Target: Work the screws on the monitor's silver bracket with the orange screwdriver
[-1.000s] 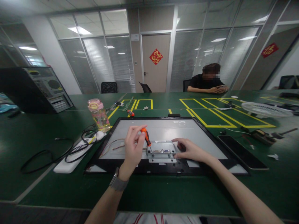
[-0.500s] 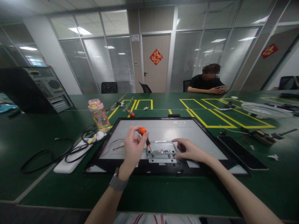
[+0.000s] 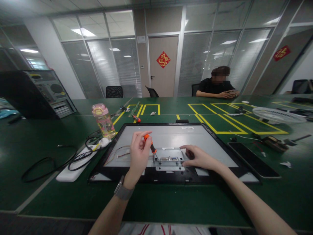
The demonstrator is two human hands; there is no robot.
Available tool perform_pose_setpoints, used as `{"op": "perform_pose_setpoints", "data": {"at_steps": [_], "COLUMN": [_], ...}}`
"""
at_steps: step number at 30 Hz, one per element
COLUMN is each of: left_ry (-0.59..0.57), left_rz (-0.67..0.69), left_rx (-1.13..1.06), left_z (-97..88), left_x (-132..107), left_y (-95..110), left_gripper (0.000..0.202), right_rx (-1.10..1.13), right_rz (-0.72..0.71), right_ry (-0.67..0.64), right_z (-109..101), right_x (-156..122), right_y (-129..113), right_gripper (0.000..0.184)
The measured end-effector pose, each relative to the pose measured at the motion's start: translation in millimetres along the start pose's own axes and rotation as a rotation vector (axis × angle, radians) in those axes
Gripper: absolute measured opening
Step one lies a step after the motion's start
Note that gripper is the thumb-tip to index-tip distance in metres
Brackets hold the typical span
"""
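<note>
While a band of green tabletop [image 3: 156, 202] runs between its near edge and the monitor panel [image 3: 144, 131], the panel lies flat, back up, black frame around grey metal. Left hand [image 3: 140, 148], smartwatch [image 3: 123, 190] on the wrist: thumb and fingertips pinch the orange-and-black screwdriver [image 3: 153, 149], which tilts, shaft down to the left end of the metal port bracket [image 3: 171, 152]. The bracket sits toward the panel's near edge, roughly mid-width. Right hand [image 3: 199, 158]: thumb and index spread across the bracket's right end, at its corners; cannot tell whether they clamp it. Side room: power strip [image 3: 69, 173] with black cable [image 3: 55, 169] off the panel's left edge, dark-screened flat device [image 3: 253, 160] just beside its right. Drink bottle [image 3: 107, 125] stands near the far left corner. Green tabletop with yellow tape lines [image 3: 217, 118] stretches beyond the far edge; a second person [image 3: 215, 86] sits across, well apart.
</note>
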State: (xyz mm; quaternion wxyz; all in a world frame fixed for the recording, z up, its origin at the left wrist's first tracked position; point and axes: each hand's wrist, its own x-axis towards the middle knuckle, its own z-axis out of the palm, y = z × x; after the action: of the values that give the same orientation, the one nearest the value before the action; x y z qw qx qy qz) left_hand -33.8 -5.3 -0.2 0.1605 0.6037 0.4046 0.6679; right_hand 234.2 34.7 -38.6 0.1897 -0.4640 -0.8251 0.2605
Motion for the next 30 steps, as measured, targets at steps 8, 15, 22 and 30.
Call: {"op": "perform_pose_setpoints", "data": {"at_steps": [8, 15, 22, 30], "left_ry": [0.012, 0.03, -0.033, -0.026], "left_rz": [-0.033, 0.026, -0.076, -0.054], "left_rx": [-0.052, 0.004, -0.102, -0.087], "left_z": [-0.7, -0.8, -1.4, -1.4], "left_x": [-1.5, -0.2, -2.7, -2.7], "left_y": [4.1, -0.7, 1.9, 1.9], "left_gripper": [0.018, 0.017, 0.026, 0.024], "right_rx": [-0.013, 0.001, -0.014, -0.016], "right_rz": [-0.007, 0.007, 0.003, 0.006], "right_ry": [0.0, -0.003, -0.003, 0.0], "right_z": [-0.4, -1.5, -1.8, -1.6], "right_x": [-0.5, -0.6, -1.1, -1.7], "right_y": [0.3, -3.3, -5.1, -4.9], "right_gripper": [0.061, 0.061, 0.059, 0.061]}}
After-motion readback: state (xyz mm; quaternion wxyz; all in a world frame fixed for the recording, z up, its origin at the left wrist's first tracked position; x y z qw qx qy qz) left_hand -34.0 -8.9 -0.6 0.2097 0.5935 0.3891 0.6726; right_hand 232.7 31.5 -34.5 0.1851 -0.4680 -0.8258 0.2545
